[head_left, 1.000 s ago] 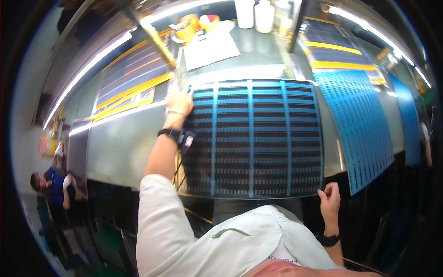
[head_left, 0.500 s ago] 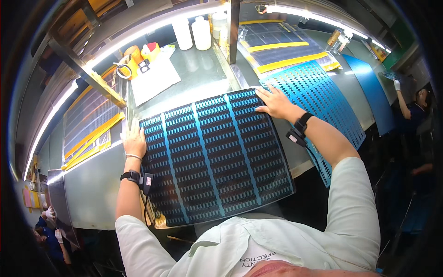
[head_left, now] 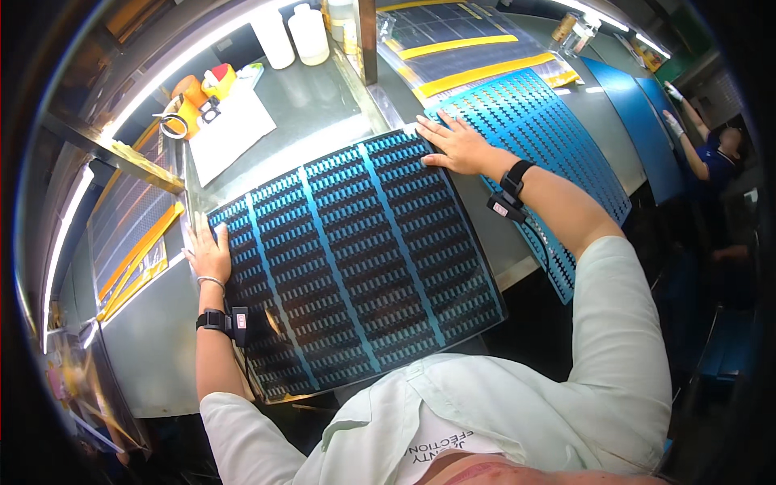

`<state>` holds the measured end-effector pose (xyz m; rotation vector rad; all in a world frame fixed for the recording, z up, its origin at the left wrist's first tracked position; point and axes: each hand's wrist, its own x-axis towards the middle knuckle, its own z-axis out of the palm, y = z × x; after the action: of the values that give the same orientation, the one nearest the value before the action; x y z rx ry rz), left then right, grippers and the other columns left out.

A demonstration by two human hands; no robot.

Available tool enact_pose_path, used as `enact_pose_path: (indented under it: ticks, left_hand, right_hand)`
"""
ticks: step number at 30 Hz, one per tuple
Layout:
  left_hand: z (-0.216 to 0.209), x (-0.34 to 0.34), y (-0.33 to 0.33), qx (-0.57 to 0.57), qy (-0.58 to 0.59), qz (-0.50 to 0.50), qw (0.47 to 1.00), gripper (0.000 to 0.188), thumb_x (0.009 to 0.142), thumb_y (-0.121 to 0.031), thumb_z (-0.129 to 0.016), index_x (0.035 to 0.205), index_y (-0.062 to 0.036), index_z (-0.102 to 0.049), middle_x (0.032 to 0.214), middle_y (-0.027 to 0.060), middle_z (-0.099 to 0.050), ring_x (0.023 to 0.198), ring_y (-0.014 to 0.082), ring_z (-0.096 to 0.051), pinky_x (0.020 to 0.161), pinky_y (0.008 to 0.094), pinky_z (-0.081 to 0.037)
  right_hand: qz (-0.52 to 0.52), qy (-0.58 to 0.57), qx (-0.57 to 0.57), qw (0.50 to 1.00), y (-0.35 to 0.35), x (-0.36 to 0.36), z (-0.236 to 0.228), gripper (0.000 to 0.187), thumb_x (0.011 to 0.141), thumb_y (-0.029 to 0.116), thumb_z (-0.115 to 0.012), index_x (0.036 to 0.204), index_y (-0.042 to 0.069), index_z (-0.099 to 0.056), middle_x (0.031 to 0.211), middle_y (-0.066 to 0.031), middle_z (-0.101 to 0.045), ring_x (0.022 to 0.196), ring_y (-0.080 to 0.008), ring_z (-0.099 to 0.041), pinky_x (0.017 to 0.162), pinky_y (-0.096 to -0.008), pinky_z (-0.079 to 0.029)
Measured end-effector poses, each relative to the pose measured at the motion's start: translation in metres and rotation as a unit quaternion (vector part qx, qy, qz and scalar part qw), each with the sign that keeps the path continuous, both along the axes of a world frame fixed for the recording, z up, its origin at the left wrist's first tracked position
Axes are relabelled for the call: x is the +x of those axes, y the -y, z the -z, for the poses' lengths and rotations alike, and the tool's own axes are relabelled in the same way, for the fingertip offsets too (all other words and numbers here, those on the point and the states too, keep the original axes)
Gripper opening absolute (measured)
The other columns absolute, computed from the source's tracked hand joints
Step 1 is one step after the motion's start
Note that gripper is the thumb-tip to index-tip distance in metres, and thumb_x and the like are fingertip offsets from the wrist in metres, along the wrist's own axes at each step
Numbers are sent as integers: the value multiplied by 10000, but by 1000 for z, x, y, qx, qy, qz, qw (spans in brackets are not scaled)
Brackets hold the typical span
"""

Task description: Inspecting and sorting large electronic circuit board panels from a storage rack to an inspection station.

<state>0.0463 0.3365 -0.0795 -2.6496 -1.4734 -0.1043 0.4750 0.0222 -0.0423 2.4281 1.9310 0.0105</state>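
A large rectangular dark sheet point(head_left: 353, 267) lies in front of me, crossed by rows of small blue marks and several blue bands. My left hand point(head_left: 208, 252) rests at its far left edge, fingers stretched out and thumb towards the sheet. At the far right corner, my right hand point(head_left: 459, 147) lies flat with its fingers spread. Each wrist wears a black strap with a small box on it. Beyond the right hand is a bright blue perforated sheet point(head_left: 533, 129), partly covered by my right forearm.
White paper point(head_left: 234, 133), orange tape rolls point(head_left: 187, 90) and white bottles point(head_left: 309, 36) stand behind the sheet. Yellow-edged panels point(head_left: 477, 52) lie farther back. A post point(head_left: 365, 48) rises near the bottles. At the far right, a gloved co-worker point(head_left: 711, 153) is beside blue sheets point(head_left: 630, 121).
The whole view has shifted and turned, so the bench appears farther left. Both my hands stay on the sheet's edges. The right co-worker's arms have moved; the left co-worker is no longer clearly seen.
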Motion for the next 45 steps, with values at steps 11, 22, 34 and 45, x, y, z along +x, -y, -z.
enact_pose_path:
  ticks: [11, 22, 34, 45]
  left_hand:
    - [6, 2, -9, 5, -61, -42, 997, 656, 908, -549, -264, 1424, -152, -181, 1491, -3, -146, 1375, 253, -107, 1017, 639, -103]
    - [-8, -162, 197, -18, 5, -113, 993, 520, 933, -429, -345, 1407, -235, -254, 1480, 117, -150, 1357, 384, -74, 977, 676, -152]
    - [18, -225, 323, -359, 618, -308, 627, 318, 876, -357, -568, 750, -66, -568, 586, 5, -530, 546, 126, -536, 540, 288, -470]
    - [5, -235, 256, -627, 564, -52, 534, 384, 867, -72, -530, 1238, -12, -448, 1009, 44, -600, 892, 139, -578, 749, 255, -480]
  right_hand:
    - [23, -112, -7, 993, 208, -143, -35, 634, 812, 501, -522, 1352, 202, -378, 1468, -118, -181, 1347, -393, -105, 1047, -578, -103]
    - [312, -625, 204, 685, 243, -206, 0, 114, 839, 122, -587, 816, 12, -568, 664, -2, -507, 627, -94, -479, 603, -241, -393]
    - [288, -807, 103, 506, 284, -215, 5, 284, 848, 49, -521, 1120, -10, -461, 1055, -76, -564, 983, -146, -553, 863, -276, -442]
    - [189, -866, 26, 461, 251, -181, -6, 381, 846, 100, -575, 1189, -29, -471, 1081, -107, -590, 970, -224, -587, 848, -347, -471]
